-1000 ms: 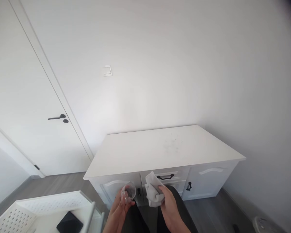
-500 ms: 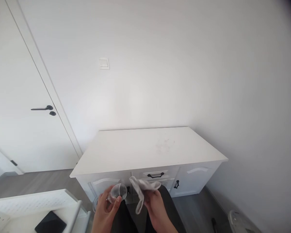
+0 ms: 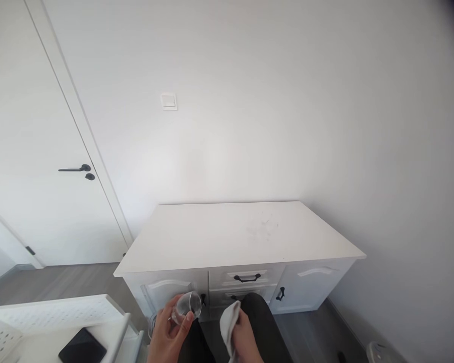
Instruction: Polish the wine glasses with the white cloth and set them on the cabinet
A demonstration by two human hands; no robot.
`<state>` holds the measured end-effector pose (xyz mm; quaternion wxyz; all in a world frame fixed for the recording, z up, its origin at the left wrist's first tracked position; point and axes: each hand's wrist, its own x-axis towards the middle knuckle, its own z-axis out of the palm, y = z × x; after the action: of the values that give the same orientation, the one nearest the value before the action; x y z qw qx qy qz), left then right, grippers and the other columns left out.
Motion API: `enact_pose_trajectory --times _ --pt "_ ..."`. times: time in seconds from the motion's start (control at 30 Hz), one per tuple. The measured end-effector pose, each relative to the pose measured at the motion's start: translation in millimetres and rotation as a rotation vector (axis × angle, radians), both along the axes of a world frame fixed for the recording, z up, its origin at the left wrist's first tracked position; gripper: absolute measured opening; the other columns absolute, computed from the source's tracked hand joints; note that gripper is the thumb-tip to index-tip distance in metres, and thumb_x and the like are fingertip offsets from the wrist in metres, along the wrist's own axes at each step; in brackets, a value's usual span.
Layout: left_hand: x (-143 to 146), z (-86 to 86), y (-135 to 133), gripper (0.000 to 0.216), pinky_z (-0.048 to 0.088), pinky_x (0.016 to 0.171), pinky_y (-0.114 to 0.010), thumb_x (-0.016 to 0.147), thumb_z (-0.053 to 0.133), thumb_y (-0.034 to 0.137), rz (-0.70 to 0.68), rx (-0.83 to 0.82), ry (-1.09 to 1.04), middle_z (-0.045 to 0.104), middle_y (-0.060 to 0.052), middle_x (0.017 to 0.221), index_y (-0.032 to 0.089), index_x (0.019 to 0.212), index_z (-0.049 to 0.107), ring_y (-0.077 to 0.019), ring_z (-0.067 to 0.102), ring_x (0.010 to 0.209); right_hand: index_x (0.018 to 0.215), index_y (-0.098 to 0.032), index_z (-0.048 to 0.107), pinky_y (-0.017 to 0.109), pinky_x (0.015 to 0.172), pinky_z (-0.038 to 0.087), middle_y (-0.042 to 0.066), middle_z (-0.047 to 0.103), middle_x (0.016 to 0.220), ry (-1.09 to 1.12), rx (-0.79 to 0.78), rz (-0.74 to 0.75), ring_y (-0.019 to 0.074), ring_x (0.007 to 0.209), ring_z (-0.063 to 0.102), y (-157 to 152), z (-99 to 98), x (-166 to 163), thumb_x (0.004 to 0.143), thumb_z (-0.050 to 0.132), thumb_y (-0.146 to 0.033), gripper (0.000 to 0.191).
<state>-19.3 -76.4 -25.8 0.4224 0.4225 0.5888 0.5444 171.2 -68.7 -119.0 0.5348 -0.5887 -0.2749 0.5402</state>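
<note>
The person stands just in front of the white sideboard (image 3: 227,234), hands low at its front edge. The left hand (image 3: 168,335) is curled around a clear wine glass (image 3: 185,306), thumb pressed on the bowl, which lies tilted with its rim towards the sideboard's left cupboard door; the foot of the glass shows on the far side of the hand, away from the sideboard. The right hand (image 3: 244,338) is closed on a pale cloth (image 3: 229,322), which is bunched in the fingers and stands up just below the sideboard's black drawer handle (image 3: 246,278). Glass and cloth are apart, with the person's dark trousers between them.

The sideboard's top lies bare and wide beyond the hands, running back to the wall. To the sideboard's left, near the glass hand, stands a white perforated trolley (image 3: 60,315) with a black flat thing (image 3: 82,346) on it; its corner rail is close to the left wrist. Further left of the sideboard is a shut door with a black handle (image 3: 75,170).
</note>
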Motion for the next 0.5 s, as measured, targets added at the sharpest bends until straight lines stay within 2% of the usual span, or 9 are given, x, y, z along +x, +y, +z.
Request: enact_pose_trajectory --times 0.07,0.13,0.23,0.33,0.4,0.5 --pt "1 1.8 0 0.077 0.063 0.090 -0.040 0.070 0.078 0.074 -0.002 0.009 0.030 0.066 -0.014 0.129 0.017 0.122 0.070 -0.0338 0.073 0.109 0.058 -0.024 0.058 0.032 0.074 0.045 -0.003 0.060 0.062 -0.029 0.017 0.002 0.0245 0.079 0.060 2 9.0 5 0.053 0.074 -0.020 0.017" --pt "3 3.8 0 0.076 0.064 0.090 -0.040 0.072 0.077 0.073 0.005 0.016 0.064 0.062 -0.013 0.128 0.017 0.123 0.070 -0.0314 0.074 0.103 0.056 -0.024 0.058 0.029 0.070 0.044 -0.004 0.059 0.060 -0.018 -0.015 -0.008 0.0223 0.076 0.058 4 13.6 12 0.052 0.073 -0.018 0.016" --pt "7 3.3 0 0.071 0.063 0.091 -0.044 0.076 0.076 0.069 0.016 0.049 0.095 0.059 -0.010 0.123 0.019 0.125 0.069 -0.0283 0.073 0.097 0.059 -0.024 0.064 0.035 0.068 0.050 0.003 0.068 0.063 0.088 -0.166 -0.029 0.0277 0.074 0.065 2 9.4 22 0.060 0.076 -0.032 0.014" --pt "9 -1.0 1 0.066 0.063 0.092 -0.047 0.077 0.076 0.066 0.007 0.088 0.124 0.057 -0.008 0.119 0.021 0.125 0.070 -0.0267 0.071 0.094 0.058 -0.025 0.062 0.044 0.062 0.056 0.011 0.069 0.061 0.216 -0.277 -0.029 0.0341 0.067 0.068 -1 -1.0 23 0.070 0.071 -0.048 0.027" --pt "10 -4.1 2 0.065 0.063 0.091 -0.048 0.078 0.076 0.065 0.003 0.103 0.164 0.057 -0.007 0.117 0.021 0.125 0.070 -0.0262 0.070 0.092 0.056 -0.026 0.059 0.047 0.062 0.057 0.012 0.069 0.061 0.263 -0.288 -0.053 0.0362 0.067 0.070 -4 -4.3 17 0.070 0.069 -0.050 0.029" --pt "11 -8.3 3 0.063 0.062 0.088 -0.050 0.078 0.076 0.064 -0.006 0.132 0.257 0.058 -0.007 0.111 0.021 0.124 0.072 -0.0266 0.066 0.090 0.068 -0.025 0.063 0.047 0.075 0.059 0.013 0.075 0.078 0.273 -0.213 -0.119 0.0378 0.083 0.073 -6 3.2 5 0.063 0.075 -0.049 0.028"
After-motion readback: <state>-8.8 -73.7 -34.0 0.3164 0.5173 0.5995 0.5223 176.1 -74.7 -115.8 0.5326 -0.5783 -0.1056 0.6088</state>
